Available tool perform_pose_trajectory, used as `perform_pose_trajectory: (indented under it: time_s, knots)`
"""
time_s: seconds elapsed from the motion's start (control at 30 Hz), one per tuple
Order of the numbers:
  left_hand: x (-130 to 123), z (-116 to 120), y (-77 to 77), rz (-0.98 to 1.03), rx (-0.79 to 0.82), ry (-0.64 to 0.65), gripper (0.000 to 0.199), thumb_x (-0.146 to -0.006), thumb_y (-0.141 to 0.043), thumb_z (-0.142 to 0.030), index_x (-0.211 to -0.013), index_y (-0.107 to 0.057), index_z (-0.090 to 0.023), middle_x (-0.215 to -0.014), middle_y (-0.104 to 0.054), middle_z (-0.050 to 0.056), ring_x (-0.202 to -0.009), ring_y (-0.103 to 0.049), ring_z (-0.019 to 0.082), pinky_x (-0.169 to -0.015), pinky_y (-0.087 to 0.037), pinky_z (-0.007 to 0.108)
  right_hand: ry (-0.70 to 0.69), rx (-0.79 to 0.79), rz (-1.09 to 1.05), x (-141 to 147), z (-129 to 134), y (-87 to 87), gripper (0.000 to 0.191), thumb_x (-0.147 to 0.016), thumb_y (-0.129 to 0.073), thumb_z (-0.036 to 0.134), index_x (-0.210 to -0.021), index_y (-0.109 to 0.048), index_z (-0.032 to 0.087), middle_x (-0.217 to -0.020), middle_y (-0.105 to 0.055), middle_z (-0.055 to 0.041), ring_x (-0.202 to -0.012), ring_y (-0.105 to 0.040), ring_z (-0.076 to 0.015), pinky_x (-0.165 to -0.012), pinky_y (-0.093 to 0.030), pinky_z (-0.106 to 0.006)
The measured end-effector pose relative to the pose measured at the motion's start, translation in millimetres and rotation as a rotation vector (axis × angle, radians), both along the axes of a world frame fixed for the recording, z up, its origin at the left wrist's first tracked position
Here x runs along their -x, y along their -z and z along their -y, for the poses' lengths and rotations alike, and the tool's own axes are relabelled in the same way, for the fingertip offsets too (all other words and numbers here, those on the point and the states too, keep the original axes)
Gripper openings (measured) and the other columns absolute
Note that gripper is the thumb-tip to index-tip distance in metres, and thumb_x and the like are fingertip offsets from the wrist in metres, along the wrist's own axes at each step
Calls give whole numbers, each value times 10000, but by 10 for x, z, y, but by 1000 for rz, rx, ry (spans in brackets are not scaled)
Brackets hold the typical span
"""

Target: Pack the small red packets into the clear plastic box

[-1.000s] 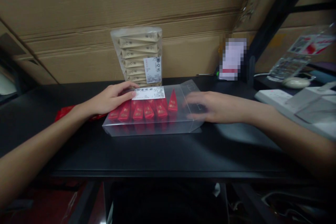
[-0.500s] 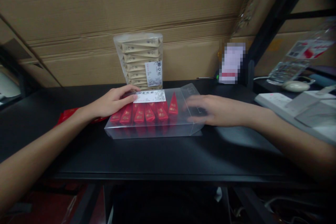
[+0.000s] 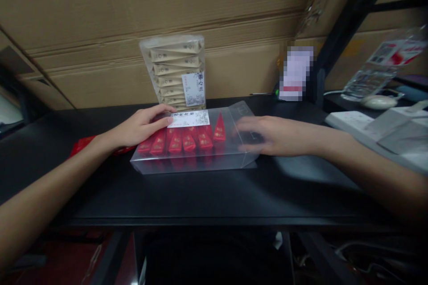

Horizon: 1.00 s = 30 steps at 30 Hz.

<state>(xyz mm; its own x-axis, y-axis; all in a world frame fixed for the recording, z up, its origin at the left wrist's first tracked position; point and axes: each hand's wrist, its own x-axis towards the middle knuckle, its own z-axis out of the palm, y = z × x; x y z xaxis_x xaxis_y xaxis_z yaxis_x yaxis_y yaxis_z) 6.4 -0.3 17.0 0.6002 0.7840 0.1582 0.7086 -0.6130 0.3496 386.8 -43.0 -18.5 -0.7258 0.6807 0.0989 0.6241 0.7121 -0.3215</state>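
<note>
A clear plastic box [image 3: 200, 162] lies on the black table [image 3: 187, 200], with several red triangular packets [image 3: 175, 141] in a row inside and a white label [image 3: 189, 119] on top. My left hand [image 3: 142, 125] rests on the box's left part, thumb on the label's edge and fingers over the far side. At the box's open right end is my right hand [image 3: 261, 136], its fingers apart and blurred, partly behind or inside the clear plastic; no packet shows in it. More red packets [image 3: 82, 144] lie beyond my left forearm.
Behind the box stands a clear pack of beige packets [image 3: 174, 71] against cardboard [image 3: 234, 67]. To the right are a pixelated phone-like object [image 3: 296, 73], a plastic bottle [image 3: 374, 75], a white mouse [image 3: 379, 101] and white boxes [image 3: 354, 124].
The whole view has shifted slightly, so things sit a little higher in it. My hands and the box keep nearly the same places relative to each other.
</note>
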Motion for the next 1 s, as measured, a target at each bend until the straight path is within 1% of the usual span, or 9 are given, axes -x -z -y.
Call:
perform_pose_trajectory:
  time_s: [0.17,0.27,0.37,0.5,0.6,0.7,0.8,0.9,1.0]
  knots:
    - [-18,-10,-10,6,6,1,477,-1034,-475,-562,-1336,-620,-223,-1333,-674,79,-1211,-630,289,-1068,-481,425,16,-6,-4,-6,31,-21,445,-941,-624,496,-1299,-676,236,-1303,-704,-86,-1140,-680,-297,-999,-528,-448]
    - [-16,-39,4,22,14,0,477,-1020,-504,-576,-1322,-636,-232,-1324,-674,71,-1216,-620,303,-1080,-476,438,27,-2,-14,-13,47,-31,417,-929,-634,486,-1261,-694,240,-1247,-728,-69,-1086,-699,-292,-954,-545,-430]
    - [-21,-62,17,30,8,6,484,-1006,-524,-595,-1311,-651,-242,-1312,-674,58,-1206,-615,311,-1089,-475,454,30,9,-17,-18,47,-39,408,-917,-648,483,-1243,-706,246,-1216,-739,-54,-1070,-701,-294,-943,-546,-434]
    - [-35,-64,19,18,11,-8,502,-1019,-510,-586,-1338,-634,-218,-1330,-658,44,-1212,-591,311,-1114,-454,484,9,26,-27,-20,37,-45,395,-909,-655,497,-1220,-717,261,-1174,-748,-24,-1036,-709,-282,-933,-548,-429]
    - [-32,-61,21,22,9,-2,501,-1008,-519,-598,-1323,-646,-229,-1309,-669,50,-1194,-606,309,-1098,-471,457,17,4,-15,-26,26,-39,390,-912,-655,492,-1216,-720,256,-1156,-751,-31,-1010,-715,-279,-932,-545,-431]
    - [-24,-54,20,31,18,1,519,-1001,-519,-605,-1328,-640,-221,-1310,-674,72,-1195,-616,315,-1081,-482,452,6,-28,-13,-29,8,-27,404,-920,-651,484,-1234,-710,236,-1206,-740,-61,-1033,-711,-287,-939,-543,-430]
    - [-20,-32,8,23,22,3,501,-1027,-491,-576,-1341,-618,-206,-1338,-662,83,-1215,-612,302,-1074,-476,440,1,-44,-11,-14,1,-23,404,-939,-627,478,-1251,-699,230,-1237,-729,-69,-1070,-702,-289,-953,-542,-439]
    - [-10,-7,-1,12,20,12,472,-1046,-472,-549,-1348,-608,-213,-1340,-661,79,-1208,-620,279,-1070,-471,414,14,-48,-4,16,13,-30,384,-960,-601,469,-1253,-694,238,-1227,-726,-71,-1090,-693,-287,-963,-541,-451]
    - [6,2,2,13,17,15,461,-1057,-458,-532,-1379,-590,-231,-1372,-648,74,-1216,-620,264,-1081,-458,397,7,-44,2,44,24,-39,349,-973,-588,468,-1205,-707,237,-1189,-728,-79,-1067,-693,-283,-956,-541,-453]
